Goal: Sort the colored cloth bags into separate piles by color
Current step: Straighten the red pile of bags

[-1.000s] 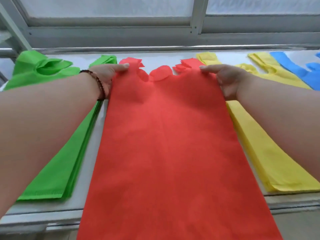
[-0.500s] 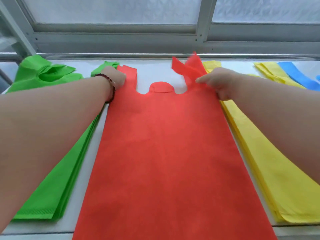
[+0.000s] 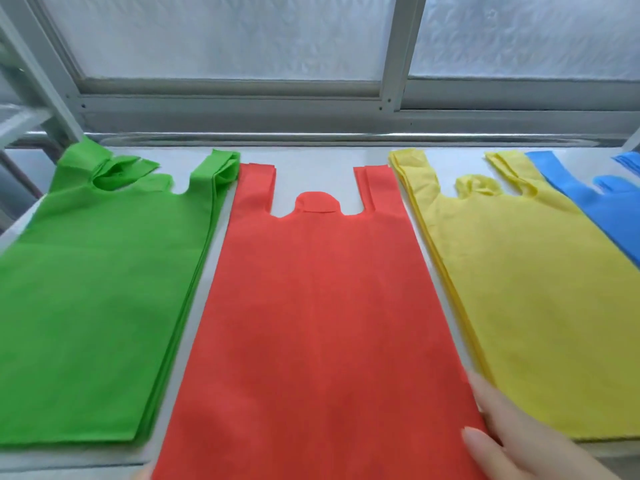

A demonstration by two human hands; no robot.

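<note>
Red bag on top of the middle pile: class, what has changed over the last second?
Both hands let go of the red bag's handles and drew back; the right hand now rests at its near right corner. The handles lie flat. Green pile, yellow pile and blue pile stayed put.

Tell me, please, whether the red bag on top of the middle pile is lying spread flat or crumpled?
Spread flat. The red bag lies smooth with both handles straight toward the window, and the right hand rests at its near right corner.

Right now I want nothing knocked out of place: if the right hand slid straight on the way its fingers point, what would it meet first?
The right hand points up and left along the red bag. It would meet only more of that bag; the yellow pile stays beside it.
</note>
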